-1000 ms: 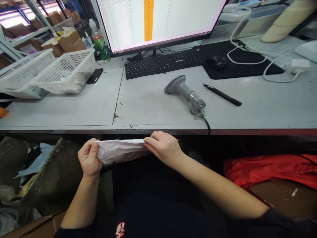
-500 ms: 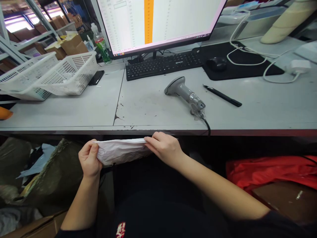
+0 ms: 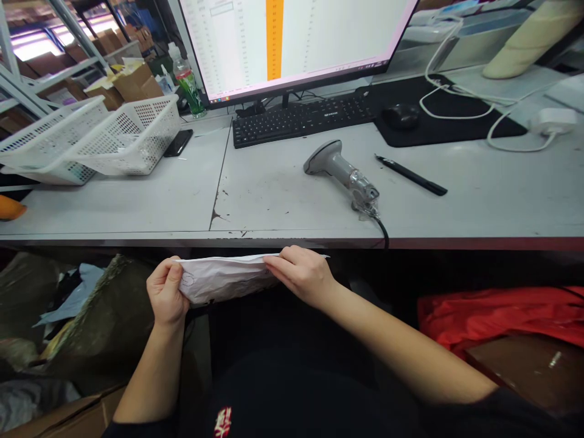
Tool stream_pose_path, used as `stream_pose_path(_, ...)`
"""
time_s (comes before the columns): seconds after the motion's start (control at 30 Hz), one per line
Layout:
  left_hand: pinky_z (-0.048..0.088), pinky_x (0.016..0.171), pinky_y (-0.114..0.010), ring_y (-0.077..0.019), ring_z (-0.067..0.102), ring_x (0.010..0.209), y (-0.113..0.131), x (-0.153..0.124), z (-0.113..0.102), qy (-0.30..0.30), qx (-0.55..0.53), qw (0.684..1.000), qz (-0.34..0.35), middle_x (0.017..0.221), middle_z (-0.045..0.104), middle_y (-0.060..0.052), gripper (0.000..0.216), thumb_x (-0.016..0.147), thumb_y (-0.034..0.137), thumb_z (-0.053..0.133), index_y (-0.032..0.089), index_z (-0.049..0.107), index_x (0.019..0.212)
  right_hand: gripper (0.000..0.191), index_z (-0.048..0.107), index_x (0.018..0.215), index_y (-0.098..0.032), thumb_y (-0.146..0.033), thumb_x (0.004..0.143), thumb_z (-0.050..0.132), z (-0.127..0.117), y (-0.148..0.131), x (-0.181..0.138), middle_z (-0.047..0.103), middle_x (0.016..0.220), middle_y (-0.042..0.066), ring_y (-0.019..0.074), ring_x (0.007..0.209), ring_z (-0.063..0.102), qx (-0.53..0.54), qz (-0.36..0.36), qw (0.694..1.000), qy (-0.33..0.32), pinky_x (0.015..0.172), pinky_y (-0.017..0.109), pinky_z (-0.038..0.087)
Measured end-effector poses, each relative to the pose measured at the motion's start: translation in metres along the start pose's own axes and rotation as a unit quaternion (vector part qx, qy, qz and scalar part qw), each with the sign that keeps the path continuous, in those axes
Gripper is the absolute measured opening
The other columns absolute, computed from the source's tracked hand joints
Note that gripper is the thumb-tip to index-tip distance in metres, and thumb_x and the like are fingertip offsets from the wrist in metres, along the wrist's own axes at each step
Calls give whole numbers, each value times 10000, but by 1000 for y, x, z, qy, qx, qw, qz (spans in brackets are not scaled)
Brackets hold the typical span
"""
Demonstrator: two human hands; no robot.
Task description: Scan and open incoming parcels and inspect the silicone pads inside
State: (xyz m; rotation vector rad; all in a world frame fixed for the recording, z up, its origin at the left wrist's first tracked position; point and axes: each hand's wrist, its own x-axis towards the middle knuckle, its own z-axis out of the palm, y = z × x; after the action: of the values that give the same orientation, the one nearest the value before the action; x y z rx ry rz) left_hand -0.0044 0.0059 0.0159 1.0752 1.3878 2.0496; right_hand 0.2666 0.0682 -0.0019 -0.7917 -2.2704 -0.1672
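Observation:
Both my hands hold a flat white plastic parcel bag (image 3: pixel 223 278) just below the front edge of the grey desk (image 3: pixel 137 201). My left hand (image 3: pixel 166 293) pinches its left end with the thumb on top. My right hand (image 3: pixel 301 275) grips its right end, fingers curled over the upper edge. The bag lies nearly level above my lap. A grey barcode scanner (image 3: pixel 342 173) rests on the desk beyond my right hand, its cable dropping over the edge.
A black pen (image 3: pixel 410 175), keyboard (image 3: pixel 303 118), mouse (image 3: pixel 400 114) on a black mat and a monitor (image 3: pixel 292 42) are on the desk. Two white baskets (image 3: pixel 118 137) stand at left beside a phone (image 3: pixel 177 142). A red bag (image 3: pixel 502 313) and cartons lie below.
Both hands keep hold of the bag and have barely shifted. The view has drifted slightly.

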Motion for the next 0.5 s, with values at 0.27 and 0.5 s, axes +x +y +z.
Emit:
stream_pose_path(0.27, 452, 576, -264, -167, 576, 644, 18, 21, -21, -123, 62, 990, 16, 704, 623, -38, 170, 758, 286, 600, 170, 716, 800, 129, 661, 844, -175, -182, 926, 562, -10, -3, 5, 689, 995, 80, 210, 898, 592, 62, 44, 982, -170, 786, 330, 441)
stream_pose_path(0.5, 438, 1050, -436, -279, 537, 1246, 97, 22, 6, -492, 421, 726, 234, 1282, 619, -75, 189, 918, 253, 585, 254, 716, 1055, 105, 684, 911, -188, -189, 931, 581, -25, -31, 6, 674, 1169, 84, 210, 1021, 649, 246, -1, 912, -330, 846, 336, 512)
